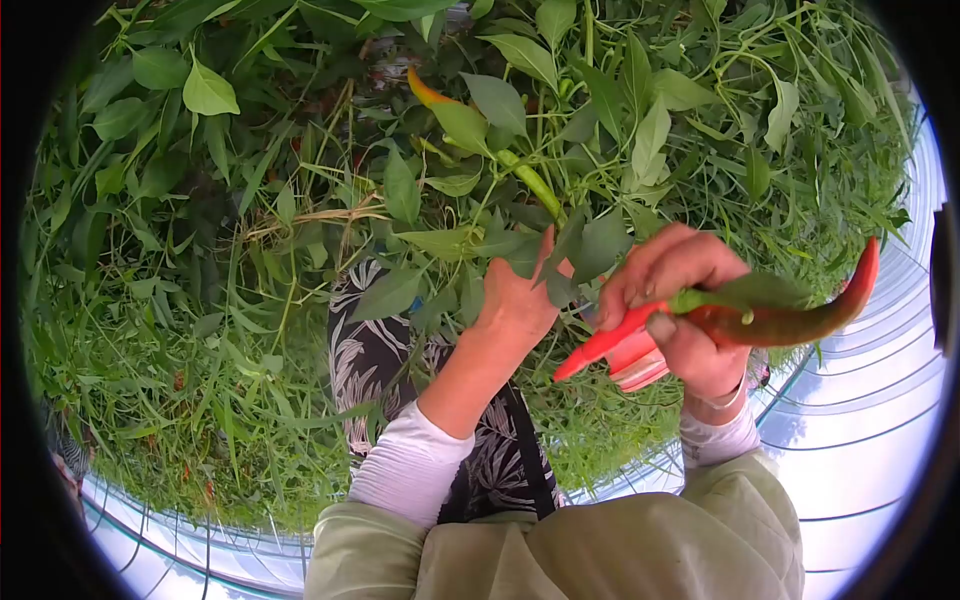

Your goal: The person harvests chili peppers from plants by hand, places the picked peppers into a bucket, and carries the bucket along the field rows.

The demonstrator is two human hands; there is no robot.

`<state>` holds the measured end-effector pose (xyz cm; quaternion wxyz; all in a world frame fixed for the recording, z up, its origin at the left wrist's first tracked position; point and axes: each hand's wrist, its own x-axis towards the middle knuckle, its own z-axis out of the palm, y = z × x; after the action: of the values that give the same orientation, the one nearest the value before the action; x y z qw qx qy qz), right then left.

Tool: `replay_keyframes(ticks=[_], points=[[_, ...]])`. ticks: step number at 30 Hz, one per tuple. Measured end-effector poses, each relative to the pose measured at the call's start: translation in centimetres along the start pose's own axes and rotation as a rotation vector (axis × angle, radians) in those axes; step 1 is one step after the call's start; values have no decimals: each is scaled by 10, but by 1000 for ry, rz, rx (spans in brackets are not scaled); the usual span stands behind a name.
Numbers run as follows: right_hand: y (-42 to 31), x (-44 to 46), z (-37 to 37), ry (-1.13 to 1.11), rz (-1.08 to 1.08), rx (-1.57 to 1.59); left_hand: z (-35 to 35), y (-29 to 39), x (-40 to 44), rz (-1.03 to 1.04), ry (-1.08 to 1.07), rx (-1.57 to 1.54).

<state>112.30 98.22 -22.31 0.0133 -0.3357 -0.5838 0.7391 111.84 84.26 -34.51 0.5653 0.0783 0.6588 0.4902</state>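
Observation:
My right hand (690, 310) is closed around chili peppers. A large dark red and green pepper (800, 322) sticks out to its right with the tip curving up, and a bright red pepper (605, 343) points down to the left. My left hand (520, 290) reaches in among the leaves of a pepper plant; one finger points up, and leaves hide the other fingers. Just above it a green pepper (532, 182) hangs on the plant. Higher up, an orange-tipped pepper (428, 92) shows behind a leaf.
Dense pepper foliage (130, 190) fills the top and left. Dry stalks (335, 213) cross the plants left of centre. Beneath my right hand is a red and white striped object (637, 362). Pale sheeting (860, 430) with dark curved lines lies at the right.

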Motion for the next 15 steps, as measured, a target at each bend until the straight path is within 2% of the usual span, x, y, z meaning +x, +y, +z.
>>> replay_keyframes(ticks=[1, 2, 3, 4, 5, 6, 7, 8, 9, 10, 12, 13, 15], points=[[-5, 28, 0, 12, 42, -32, 7, 0, -2, -235, -54, -427], [-5, 59, 4, 105, 78, -162, 14, 1, 2, -502, 50, -1295], [0, 92, 1, 64, 118, -457, 23, -3, 3, -498, 51, -1294], [10, 120, 7, 70, 145, -609, 32, -12, 4, -173, 129, -865], [37, 147, 8, 31, -45, -1047, 37, -17, 2, 131, 197, -426], [58, 164, 15, -63, -31, -1351, 25, -12, 4, 44, 56, -105], [80, 171, 23, -204, 205, -1445, 20, -4, 4, 44, 51, -109], [84, 166, 33, -392, 333, -1527, 15, 5, 4, 53, 1, 152], [80, 152, 41, -597, 297, -1548, 10, 9, 6, 61, -40, 412], [87, 134, 40, -728, 101, -1588, 10, 6, 7, 62, -30, 405], [98, 115, 37, -970, 124, -1825, 15, 0, 4, -45, -205, 430], [99, 109, 27, -978, 121, -1831, 18, 1, 2, -44, -199, 422], [92, 103, 10, -917, -68, -1640, 20, 12, -1, -119, -214, 391]])
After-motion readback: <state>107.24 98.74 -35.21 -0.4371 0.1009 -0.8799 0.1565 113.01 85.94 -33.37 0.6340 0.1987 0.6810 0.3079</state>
